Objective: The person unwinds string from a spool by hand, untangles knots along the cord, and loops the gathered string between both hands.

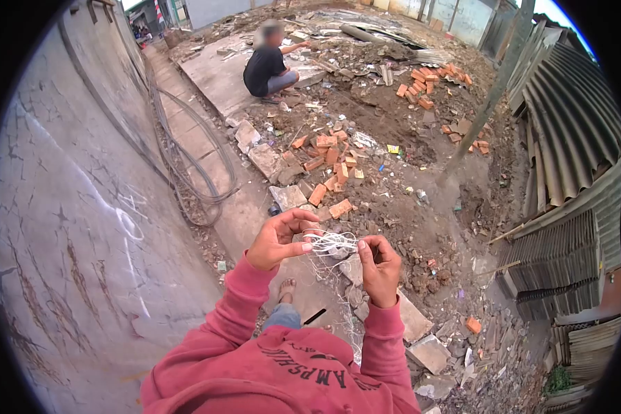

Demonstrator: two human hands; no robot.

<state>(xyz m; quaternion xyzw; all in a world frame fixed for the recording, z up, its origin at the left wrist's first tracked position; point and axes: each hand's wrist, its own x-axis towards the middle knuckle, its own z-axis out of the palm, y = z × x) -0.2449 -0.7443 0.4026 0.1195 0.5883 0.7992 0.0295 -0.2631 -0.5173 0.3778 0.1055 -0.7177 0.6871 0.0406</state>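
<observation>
A loose tangle of thin white string (332, 243) is stretched between my two hands at chest height. My left hand (281, 239) holds its left end, thumb and fingers curled around the loops. Pinched between thumb and bent fingers of my right hand (378, 265) is the right end of the bundle. Several loose strands hang below it, running down toward the front of my red sweatshirt (276, 366). Part of the string inside each grip is hidden by the fingers.
Broken orange bricks (331, 155) and concrete chunks lie ahead on muddy ground. A person in a black shirt (263, 71) squats on a slab, one arm stretched out. Coiled cable (210, 196) runs beside the grey wall (69, 207). A pole (486, 103) and stacked roof tiles (555, 255) stand right.
</observation>
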